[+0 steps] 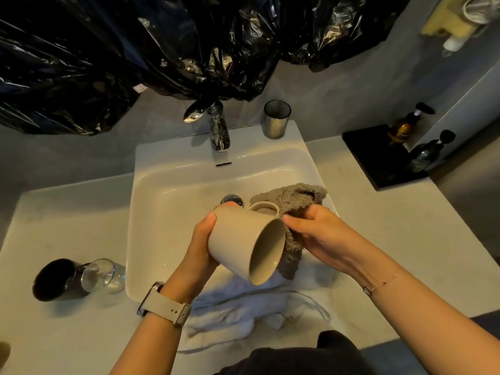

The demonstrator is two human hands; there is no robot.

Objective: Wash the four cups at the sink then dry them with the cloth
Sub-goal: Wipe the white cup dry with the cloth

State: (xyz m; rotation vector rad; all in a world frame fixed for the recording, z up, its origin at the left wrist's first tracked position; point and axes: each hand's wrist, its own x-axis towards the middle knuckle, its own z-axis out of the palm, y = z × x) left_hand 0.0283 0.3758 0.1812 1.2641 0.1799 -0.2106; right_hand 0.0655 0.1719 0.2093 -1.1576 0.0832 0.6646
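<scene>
One beige mug (243,247) is being held tilted over the sink (167,185), its mouth turned toward the camera and its handle pointing away toward the drain. The left hand (201,244) is wrapping its curled fingers and thumb round the mug's base end, while the right hand (316,231) is gripping a bunched grey cloth (292,201) and pressing it against the mug's side just by the handle and rim. Drying looks to be in progress on this mug. The main risk, as I judge it, is slipping: the left hand is holding only the closed end of a smooth and probably wet mug, so a firm rub from the cloth could twist it loose and drop it into the hard basin, chipping it. A white towel (243,307) is lying crumpled over the sink's near edge under the mug and might soften a fall only there. On the surface (67,334) to the left, a dark cup (52,280) and a clear glass (101,276) are lying on their sides, touching or nearly so; being round, they could roll if an elbow is bumping them. A metal tumbler (276,119) is standing upright by the tap (219,131), well apart from the hands.
</scene>
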